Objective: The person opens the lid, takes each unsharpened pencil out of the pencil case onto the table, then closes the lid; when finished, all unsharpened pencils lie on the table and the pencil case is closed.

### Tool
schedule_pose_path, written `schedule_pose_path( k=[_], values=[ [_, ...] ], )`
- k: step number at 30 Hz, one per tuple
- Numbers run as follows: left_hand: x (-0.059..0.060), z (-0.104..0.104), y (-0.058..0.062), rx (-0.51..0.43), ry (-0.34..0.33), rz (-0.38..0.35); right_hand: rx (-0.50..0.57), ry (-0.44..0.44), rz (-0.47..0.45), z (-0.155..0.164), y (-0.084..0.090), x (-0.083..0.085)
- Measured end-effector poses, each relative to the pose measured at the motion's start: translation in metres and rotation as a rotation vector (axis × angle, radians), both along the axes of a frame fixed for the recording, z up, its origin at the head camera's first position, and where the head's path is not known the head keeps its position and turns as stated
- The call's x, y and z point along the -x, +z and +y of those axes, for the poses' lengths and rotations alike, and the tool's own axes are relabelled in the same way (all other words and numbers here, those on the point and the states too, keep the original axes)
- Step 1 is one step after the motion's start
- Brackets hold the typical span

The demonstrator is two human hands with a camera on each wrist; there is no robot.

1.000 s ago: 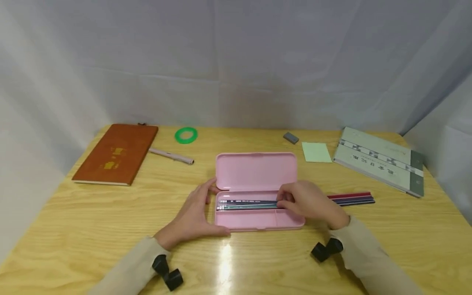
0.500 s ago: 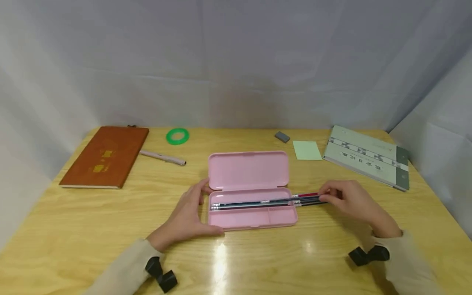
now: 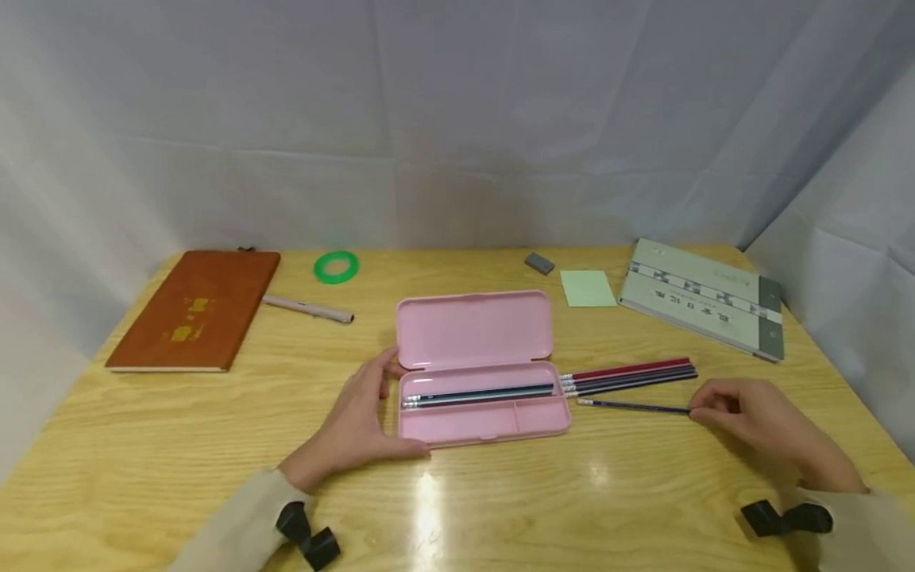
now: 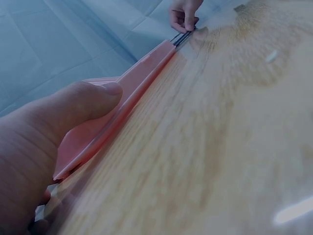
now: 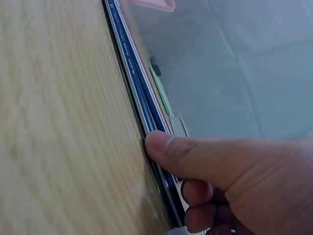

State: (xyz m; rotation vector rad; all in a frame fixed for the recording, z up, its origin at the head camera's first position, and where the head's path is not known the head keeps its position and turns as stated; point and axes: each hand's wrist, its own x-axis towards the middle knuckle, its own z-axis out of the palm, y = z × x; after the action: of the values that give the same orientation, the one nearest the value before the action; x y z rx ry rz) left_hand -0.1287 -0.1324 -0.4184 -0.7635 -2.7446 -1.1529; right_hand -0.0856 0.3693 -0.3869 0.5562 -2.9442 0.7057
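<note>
A pink pencil case [image 3: 457, 429] lies with its lid raised, and several dark and green pencils [image 3: 486, 396] rest in its long rear compartment. My left hand [image 3: 350, 421] holds the case's left end, thumb at the front edge and fingers behind; in the left wrist view the thumb [image 4: 98, 98] lies along the pink wall. To the right, my right hand [image 3: 768, 417] pinches the far end of a dark blue pencil [image 3: 636, 407], whose eraser end points to the case. Behind it several loose red and dark pencils [image 3: 629, 375] lie side by side against the case's right end.
A brown notebook [image 3: 196, 310], a pale pen [image 3: 307, 308] and a green tape roll [image 3: 336, 268] lie at the left rear. A grey eraser [image 3: 539, 263], green sticky notes [image 3: 588, 288] and a grey-green notebook [image 3: 700, 298] lie at the right rear, before a white curtain.
My right hand has moved right, from over the case to beyond the loose pencils. The pencil it pinches has come away from the case and lies apart from the bunch. The left hand stays.
</note>
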Motion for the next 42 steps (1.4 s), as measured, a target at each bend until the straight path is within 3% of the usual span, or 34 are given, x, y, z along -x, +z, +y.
schedule_pose_path(
  k=[9,17,25,36,42],
  values=[
    [-0.002,-0.003,0.000,0.008,0.012,-0.018,0.010,0.040,-0.035,-0.040,0.004,0.023],
    [-0.003,-0.002,-0.001,0.002,0.013,-0.011,0.053,0.211,-0.126,-0.088,0.014,0.045],
    [-0.002,0.001,-0.001,-0.010,0.004,-0.016,0.056,0.324,-0.106,-0.139,0.019,0.066],
    [-0.001,0.003,0.003,0.004,0.008,-0.036,-0.175,0.416,-0.109,-0.193,0.025,0.076],
    [-0.002,-0.001,0.002,0.008,0.013,-0.034,-0.252,0.406,-0.125,-0.216,0.024,0.077]
  ],
)
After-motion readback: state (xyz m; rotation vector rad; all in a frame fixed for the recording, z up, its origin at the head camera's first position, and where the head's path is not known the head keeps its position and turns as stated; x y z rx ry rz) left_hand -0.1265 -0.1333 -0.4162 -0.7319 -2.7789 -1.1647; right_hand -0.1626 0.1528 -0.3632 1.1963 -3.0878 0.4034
